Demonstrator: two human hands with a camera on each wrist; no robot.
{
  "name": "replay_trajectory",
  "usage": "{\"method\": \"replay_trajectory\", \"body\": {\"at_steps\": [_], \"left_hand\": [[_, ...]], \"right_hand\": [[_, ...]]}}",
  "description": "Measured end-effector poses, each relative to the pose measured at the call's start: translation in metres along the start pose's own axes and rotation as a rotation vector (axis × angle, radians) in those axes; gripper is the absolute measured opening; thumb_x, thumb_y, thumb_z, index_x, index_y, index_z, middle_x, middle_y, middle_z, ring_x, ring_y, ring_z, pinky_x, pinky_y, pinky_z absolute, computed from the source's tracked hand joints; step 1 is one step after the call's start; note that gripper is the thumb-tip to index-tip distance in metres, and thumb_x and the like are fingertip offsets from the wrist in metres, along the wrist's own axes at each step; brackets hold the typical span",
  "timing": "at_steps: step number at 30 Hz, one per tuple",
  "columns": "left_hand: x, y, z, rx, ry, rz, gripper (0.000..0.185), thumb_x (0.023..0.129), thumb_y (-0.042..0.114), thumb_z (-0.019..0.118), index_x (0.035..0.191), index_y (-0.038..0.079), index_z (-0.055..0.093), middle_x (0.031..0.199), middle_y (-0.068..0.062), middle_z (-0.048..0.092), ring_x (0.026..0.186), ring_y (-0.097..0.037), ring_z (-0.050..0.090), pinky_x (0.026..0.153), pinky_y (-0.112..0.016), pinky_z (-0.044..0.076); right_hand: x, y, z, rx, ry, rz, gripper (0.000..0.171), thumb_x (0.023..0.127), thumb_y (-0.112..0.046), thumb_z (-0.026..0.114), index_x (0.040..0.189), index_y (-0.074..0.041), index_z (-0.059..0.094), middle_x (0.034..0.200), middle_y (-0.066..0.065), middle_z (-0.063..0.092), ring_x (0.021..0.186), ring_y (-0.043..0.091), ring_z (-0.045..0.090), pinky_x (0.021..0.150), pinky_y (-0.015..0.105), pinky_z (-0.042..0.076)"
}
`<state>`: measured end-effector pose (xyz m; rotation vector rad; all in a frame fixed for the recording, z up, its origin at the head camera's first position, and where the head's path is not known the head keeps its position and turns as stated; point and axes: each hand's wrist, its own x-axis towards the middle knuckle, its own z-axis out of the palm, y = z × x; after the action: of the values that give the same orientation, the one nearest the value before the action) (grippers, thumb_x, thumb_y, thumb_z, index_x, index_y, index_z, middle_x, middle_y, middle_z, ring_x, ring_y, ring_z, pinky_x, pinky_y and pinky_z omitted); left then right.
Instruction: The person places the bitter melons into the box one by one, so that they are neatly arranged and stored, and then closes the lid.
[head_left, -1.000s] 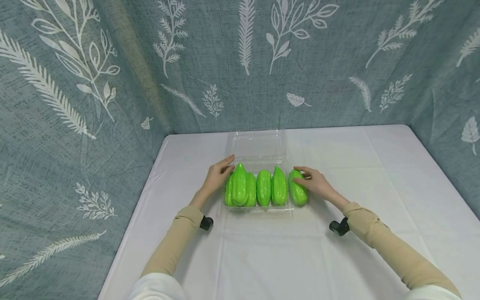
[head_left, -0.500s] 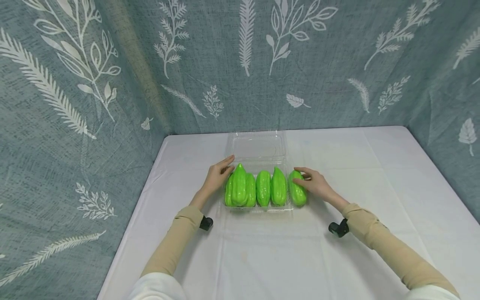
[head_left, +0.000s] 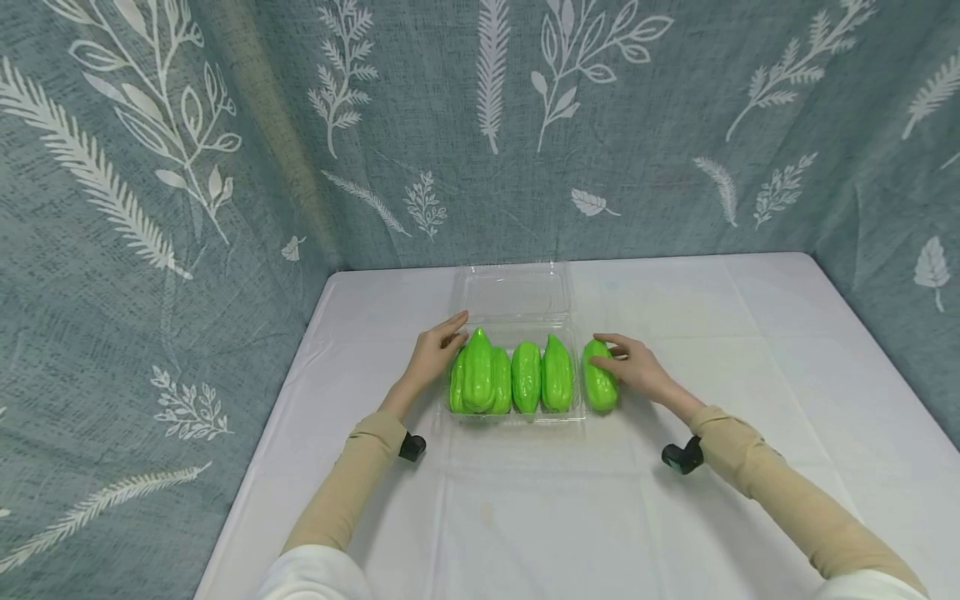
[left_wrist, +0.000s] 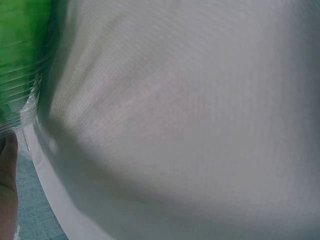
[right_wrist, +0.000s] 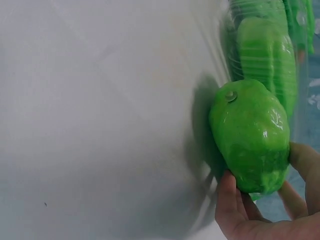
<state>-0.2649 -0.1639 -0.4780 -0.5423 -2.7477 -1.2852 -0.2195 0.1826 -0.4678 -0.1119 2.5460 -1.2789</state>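
Note:
My right hand (head_left: 636, 367) grips a glossy green ridged fruit (head_left: 600, 379), fingers and thumb round its far end, just right of the clear plastic box (head_left: 483, 421). In the right wrist view the fruit (right_wrist: 250, 127) shows a small round stem stub, with fingertips on both sides. Several like green fruits (head_left: 527, 377) lie side by side in the box, one pointed fruit (head_left: 478, 371) on top of others at the left. My left hand (head_left: 435, 350) touches the box's far left corner with extended fingers; one finger (left_wrist: 9, 160) meets the ribbed wall in the left wrist view.
The box's hinged lid (head_left: 513, 292) lies folded back behind it. A white cloth (head_left: 540, 508) covers the table. Leaf-patterned grey-green curtains (head_left: 420, 100) hang behind and at both sides.
My right hand has shifted slightly to the right with the green fruit, widening the gap between it and the fruits in the box. My left hand stays put.

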Motion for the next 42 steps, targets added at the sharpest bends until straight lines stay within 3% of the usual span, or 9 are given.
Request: {"method": "replay_trajectory", "body": {"at_steps": [10,30,42], "left_hand": [[0.000,0.000,0.000,0.009,0.002,0.009,0.043,0.097,0.012,0.053,0.138,0.003,0.046,0.145,-0.014,0.044,0.133,-0.030,0.045,0.104,-0.042,0.045],[-0.001,0.001,0.000,0.008,-0.005,0.002,0.043,0.098,0.012,0.053,0.138,0.002,0.046,0.145,-0.013,0.044,0.133,-0.030,0.045,0.104,-0.043,0.045],[0.000,-0.002,0.000,-0.004,-0.006,0.001,0.043,0.098,0.013,0.053,0.139,0.003,0.046,0.145,-0.014,0.044,0.133,-0.029,0.045,0.105,-0.043,0.044]], "right_hand": [[-0.002,-0.011,-0.016,0.041,0.041,-0.020,0.058,0.096,-0.028,0.056,0.145,-0.005,0.036,0.144,0.029,0.038,0.129,0.044,0.042,0.085,0.039,0.056],[-0.003,-0.029,-0.066,0.054,0.104,-0.034,0.061,0.097,-0.029,0.055,0.148,-0.007,0.031,0.143,0.031,0.037,0.130,0.044,0.041,0.095,0.049,0.051],[-0.006,-0.026,-0.072,0.046,0.130,-0.046,0.060,0.097,-0.026,0.055,0.148,-0.004,0.030,0.142,0.032,0.037,0.129,0.045,0.040,0.094,0.051,0.051]]}}
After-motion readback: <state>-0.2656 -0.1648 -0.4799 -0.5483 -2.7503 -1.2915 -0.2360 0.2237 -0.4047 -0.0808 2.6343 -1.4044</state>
